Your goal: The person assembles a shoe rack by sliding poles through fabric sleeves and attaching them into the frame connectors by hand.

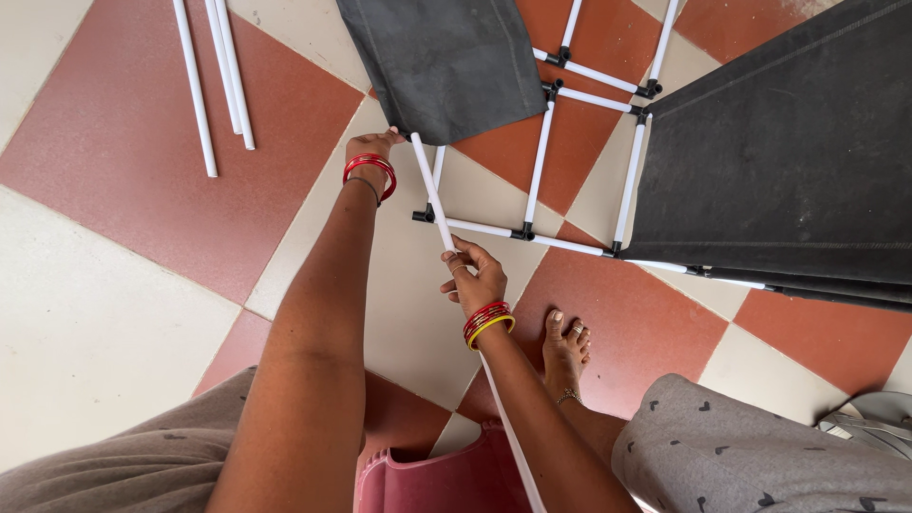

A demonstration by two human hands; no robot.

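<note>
Head view, looking straight down at a red and cream tiled floor (123, 142). The main thing is a long white tube (432, 195); its long axis runs from the bottom centre of the frame, between the person's knees, up and slightly left to the lower edge of a dark grey fabric panel (446, 62), where its far end goes under or into the hem. The tube is tilted, with the near end low by a pink plastic stool (446, 480) and the far end at the fabric. The left hand (372, 150) is stretched far forward, arm nearly straight, red bangles at the wrist, fingers at the fabric's lower corner right beside the tube's far end; whether they are pinched on fabric or tube I cannot tell. The right hand (475, 275) sits lower on the tube, elbow bent, fingers curled closed around it, red and yellow bangles at the wrist. A frame of white tubes with black connectors (532, 233) lies on the floor just past the right hand, joined to a second, larger dark fabric panel (788, 152) at the right. Three loose white tubes (223, 76) lie well apart at the top left. A bare foot (565, 347) rests on the tiles near the right wrist.
</note>
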